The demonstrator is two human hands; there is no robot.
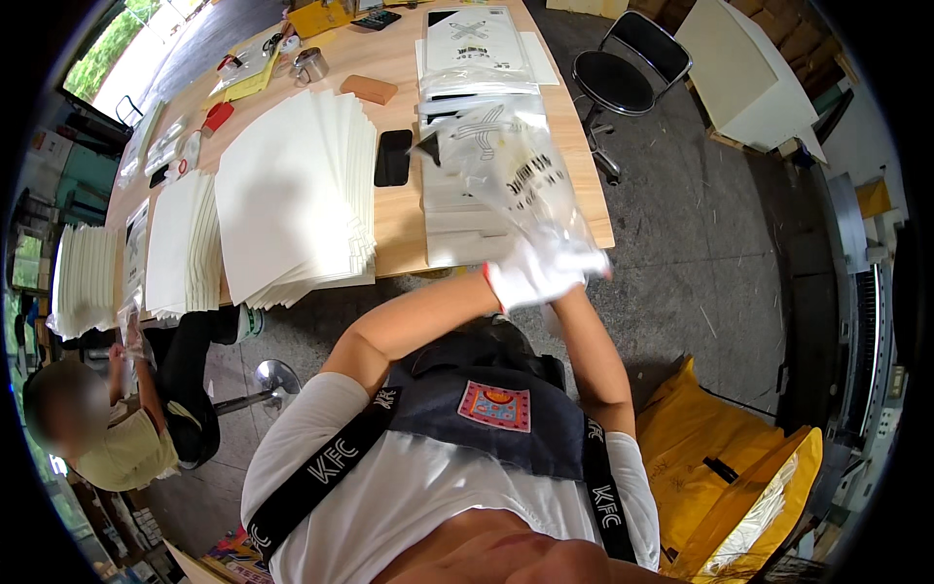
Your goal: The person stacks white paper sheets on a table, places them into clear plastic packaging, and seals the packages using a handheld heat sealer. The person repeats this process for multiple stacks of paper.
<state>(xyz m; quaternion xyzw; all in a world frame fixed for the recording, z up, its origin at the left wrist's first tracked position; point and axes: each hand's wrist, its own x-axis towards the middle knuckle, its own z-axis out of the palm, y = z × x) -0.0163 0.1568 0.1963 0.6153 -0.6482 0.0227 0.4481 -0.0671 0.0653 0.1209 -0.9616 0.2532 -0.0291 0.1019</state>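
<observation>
The person's left hand (533, 279) and right hand (590, 261), both in white gloves, are brought together and overlap just off the near edge of the table, the left one showing a red cuff. They are at the gathered lower end of a clear plastic bag (520, 180) with dark printing. The gloves are blurred, so I cannot tell which fingers pinch the bag or how the fingers of each hand stand.

The bag fans out away from the hands, above a pile of printed clear bags (472, 226) at the right side of the wooden table (401, 222). Another printed bag (477, 41) lies at the far end of that pile. Just left of the pile is a black phone (393, 158), and beside it a large fanned stack of white sheets (287, 185). A smaller stack (177, 248) stands left of that one. Farther back lie a flat brown block (369, 90), a metal cup (310, 65), a red item (218, 118) and a calculator (377, 19).

Past the table's right side stands a black chair (615, 83). A large yellow sack (700, 438) is on the floor near the person's right side. Another person (126, 443) sits at the left.
</observation>
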